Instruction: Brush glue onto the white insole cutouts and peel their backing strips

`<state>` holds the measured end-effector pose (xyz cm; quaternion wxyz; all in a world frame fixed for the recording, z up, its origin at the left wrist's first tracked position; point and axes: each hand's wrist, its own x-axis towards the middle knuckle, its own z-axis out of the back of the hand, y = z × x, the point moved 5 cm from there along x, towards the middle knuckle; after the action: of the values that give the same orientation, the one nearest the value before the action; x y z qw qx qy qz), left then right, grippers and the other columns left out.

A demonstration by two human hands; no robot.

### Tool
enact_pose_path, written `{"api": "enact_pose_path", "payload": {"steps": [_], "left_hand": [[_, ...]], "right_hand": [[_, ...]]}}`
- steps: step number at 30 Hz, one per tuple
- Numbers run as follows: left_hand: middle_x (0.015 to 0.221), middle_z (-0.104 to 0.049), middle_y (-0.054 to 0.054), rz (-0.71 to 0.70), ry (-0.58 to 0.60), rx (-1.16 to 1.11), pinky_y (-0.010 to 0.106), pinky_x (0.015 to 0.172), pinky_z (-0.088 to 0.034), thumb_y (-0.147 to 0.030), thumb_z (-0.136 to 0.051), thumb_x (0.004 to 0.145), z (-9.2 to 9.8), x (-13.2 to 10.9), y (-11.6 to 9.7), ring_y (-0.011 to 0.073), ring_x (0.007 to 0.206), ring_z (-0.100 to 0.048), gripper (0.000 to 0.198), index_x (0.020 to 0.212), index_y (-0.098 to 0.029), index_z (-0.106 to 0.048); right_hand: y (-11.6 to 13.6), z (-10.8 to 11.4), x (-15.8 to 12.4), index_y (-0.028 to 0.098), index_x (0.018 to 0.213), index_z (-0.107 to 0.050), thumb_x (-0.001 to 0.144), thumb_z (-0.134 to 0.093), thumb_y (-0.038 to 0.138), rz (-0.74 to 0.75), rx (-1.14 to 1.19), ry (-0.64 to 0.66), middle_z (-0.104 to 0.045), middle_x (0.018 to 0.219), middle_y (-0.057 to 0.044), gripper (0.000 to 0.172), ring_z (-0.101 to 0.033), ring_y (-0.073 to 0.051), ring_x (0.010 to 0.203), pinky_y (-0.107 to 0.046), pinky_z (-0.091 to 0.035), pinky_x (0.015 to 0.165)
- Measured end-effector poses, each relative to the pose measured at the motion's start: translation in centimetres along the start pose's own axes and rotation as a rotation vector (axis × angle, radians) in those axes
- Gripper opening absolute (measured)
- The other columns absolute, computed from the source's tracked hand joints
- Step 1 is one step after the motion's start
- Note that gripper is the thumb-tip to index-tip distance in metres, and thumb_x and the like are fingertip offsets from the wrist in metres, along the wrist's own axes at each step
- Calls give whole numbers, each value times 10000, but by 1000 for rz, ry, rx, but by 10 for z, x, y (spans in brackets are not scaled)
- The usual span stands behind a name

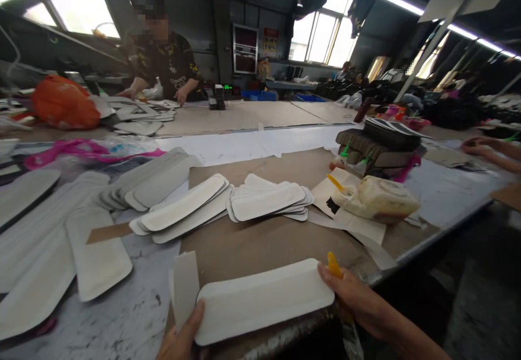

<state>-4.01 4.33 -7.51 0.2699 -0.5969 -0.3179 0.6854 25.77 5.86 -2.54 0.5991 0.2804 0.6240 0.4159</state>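
- white padded piece (264, 300): long, with rounded ends; lies flat and crosswise at the near edge of the worktop (134, 305), spanning from one grip to the other.
- left grip (181, 338): closed on the piece's left end, thumb pressed on its top face; fingers hidden beneath.
- right grip (356, 300): closed on the piece's right end, thumb on the rim; fingers out of sight.
- yellow tip (334, 265): just above the right grip's thumb; cannot tell whether the grip holds it.
- small white strip (185, 286): just above the left grip, touching the piece's left end.
- brown paper sheet (260, 246): under the held piece, running away from both grips.
- stack of white pieces (268, 200): beyond the grips, well apart from them, on the brown sheet.
- fanned white pieces (183, 210): beyond the left grip, beside the stack.
- plastic-wrapped tub (378, 197): beyond the right grip, on white paper.
- long white pieces (97, 257): outward of the left grip.
- co-worker (163, 61): far across the worktop, hands on other pieces.
- another person's hand (480, 145): far outward of the right grip.
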Motion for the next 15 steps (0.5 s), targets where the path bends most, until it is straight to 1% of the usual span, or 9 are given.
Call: {"api": "enact_pose_path", "payload": {"steps": [2, 4, 6, 7, 9, 11, 13, 15], "left_hand": [[286, -394, 12, -34, 46, -42, 236, 404, -317, -760, -480, 602, -2, -4, -2, 108, 337, -396, 670, 281, -172, -454], [303, -385, 1, -65, 99, -120, 213, 392, -289, -772, -412, 637, -5, -8, -6, 84, 336, -370, 701, 315, -152, -474], [337, -381, -16, -79, 115, -210, 191, 391, -266, -742, -386, 688, -7, -11, -8, 64, 350, -345, 689, 375, -137, -494], [347, -374, -26, -87, 104, -237, 183, 387, -248, -720, -386, 709, -7, -11, -9, 57, 350, -327, 668, 419, -132, -511], [348, -365, -41, -98, 72, -247, 177, 375, -203, -683, -441, 712, -7, -12, -11, 46, 340, -294, 603, 502, -125, -533], [354, -378, -51, -109, 47, -224, 178, 369, -185, -636, -574, 648, -6, -12, -12, 45, 343, -289, 515, 550, -133, -524], [405, -411, -55, -124, 31, -205, 171, 378, -205, -566, -691, 562, -4, -14, -14, 44, 376, -309, 463, 566, -143, -505], [466, -432, -55, -131, 16, -191, 167, 392, -235, -517, -737, 522, -2, -15, -17, 48, 415, -331, 444, 596, -139, -515]], "right_hand": [[-1, 0, 1, 183, 574, -391, 686, -464, 744, -17, -27, -2, -292, 466, 65, 577, -214, -58, 426, -227, -155, 415], [-4, 2, 3, 183, 590, -408, 676, -473, 746, -41, -52, -23, -296, 482, 62, 574, -210, -66, 440, -230, -158, 420], [-7, 4, 6, 186, 597, -417, 655, -484, 754, -57, -81, -53, -298, 493, 57, 575, -215, -76, 452, -234, -163, 425], [-8, 5, 8, 190, 595, -420, 642, -489, 759, -63, -92, -65, -302, 496, 53, 575, -218, -82, 455, -238, -166, 428], [-8, 5, 10, 198, 582, -423, 624, -499, 763, -73, -111, -75, -313, 492, 46, 572, -228, -94, 460, -249, -177, 436], [-8, 5, 11, 202, 571, -427, 609, -528, 748, -78, -129, -88, -328, 487, 40, 556, -244, -103, 460, -253, -192, 441], [-7, 6, 13, 198, 577, -452, 606, -554, 719, -75, -147, -111, -368, 489, 30, 532, -288, -110, 460, -248, -220, 439], [-5, 8, 16, 190, 597, -497, 608, -586, 673, -55, -177, -134, -447, 521, 9, 491, -370, -125, 480, -242, -272, 447]]}}
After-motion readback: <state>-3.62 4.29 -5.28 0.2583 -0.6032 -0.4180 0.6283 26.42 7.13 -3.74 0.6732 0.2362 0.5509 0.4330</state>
